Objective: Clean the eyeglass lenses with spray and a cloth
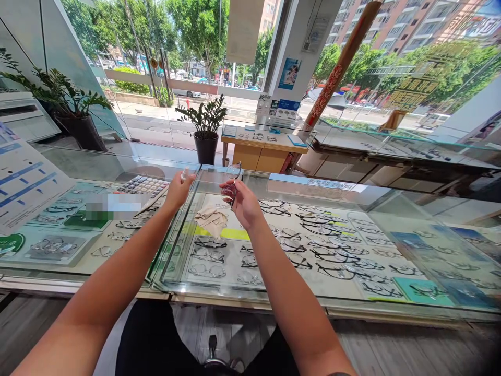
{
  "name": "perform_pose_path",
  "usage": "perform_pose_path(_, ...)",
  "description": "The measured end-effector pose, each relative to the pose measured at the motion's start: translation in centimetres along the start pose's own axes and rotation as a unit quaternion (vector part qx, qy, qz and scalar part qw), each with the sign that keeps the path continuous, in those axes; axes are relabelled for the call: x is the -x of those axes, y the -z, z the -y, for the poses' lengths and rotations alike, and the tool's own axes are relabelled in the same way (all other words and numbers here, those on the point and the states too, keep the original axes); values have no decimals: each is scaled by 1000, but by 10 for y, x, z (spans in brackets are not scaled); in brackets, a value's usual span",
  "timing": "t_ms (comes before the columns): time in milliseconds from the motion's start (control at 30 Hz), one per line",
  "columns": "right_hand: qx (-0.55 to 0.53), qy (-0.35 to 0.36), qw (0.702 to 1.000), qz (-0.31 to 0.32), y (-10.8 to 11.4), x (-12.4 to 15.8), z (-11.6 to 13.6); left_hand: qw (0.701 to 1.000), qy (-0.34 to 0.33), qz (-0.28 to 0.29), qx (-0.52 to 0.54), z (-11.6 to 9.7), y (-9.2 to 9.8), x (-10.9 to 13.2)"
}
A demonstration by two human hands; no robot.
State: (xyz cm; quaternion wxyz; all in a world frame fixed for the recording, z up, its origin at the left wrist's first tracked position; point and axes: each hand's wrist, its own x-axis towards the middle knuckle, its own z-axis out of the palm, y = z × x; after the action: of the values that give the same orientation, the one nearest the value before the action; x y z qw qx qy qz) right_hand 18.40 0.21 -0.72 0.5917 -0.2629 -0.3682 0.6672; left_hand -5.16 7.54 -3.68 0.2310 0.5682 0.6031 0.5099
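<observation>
My left hand (180, 192) is closed around a small white spray bottle (185, 173), its top showing above the fingers. In my right hand (245, 203) a pair of eyeglasses (229, 192) is pinched and held up over the glass counter. One lens looks dark reddish; the other lens and the frame rise above the fingers. A crumpled beige cloth (212, 219) lies on the countertop, below and left of my right hand. Both hands are apart from each other.
Under the glass counter (242, 298) lie many eyeglass frames (329, 224) in rows. A calculator (143, 185) sits left of my left hand, and a printed sheet (27, 177) stands at far left. A potted plant (206, 143) stands beyond the counter.
</observation>
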Motion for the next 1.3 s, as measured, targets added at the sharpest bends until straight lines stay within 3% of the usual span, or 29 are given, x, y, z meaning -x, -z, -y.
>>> perform_pose_path(100,-12,-6,1000,1,0,2,5,995,69,-45,-48,16,2,-11)
perform_pose_path(200,-34,-15,999,1,-1,3,9,990,96,-55,-82,27,3,-17)
perform_pose_path(633,-70,-37,997,-2,-4,5,18,989,76,-47,-116,43,10,-17)
perform_pose_path(833,-56,-30,998,2,-2,4,17,992,46,-61,-98,42,10,-16)
perform_pose_path(1233,-65,-36,997,1,-4,5,19,989,44,-33,-141,43,11,-13)
perform_pose_path(1300,-58,-32,998,1,-3,5,19,989,40,-52,-129,37,10,-9)
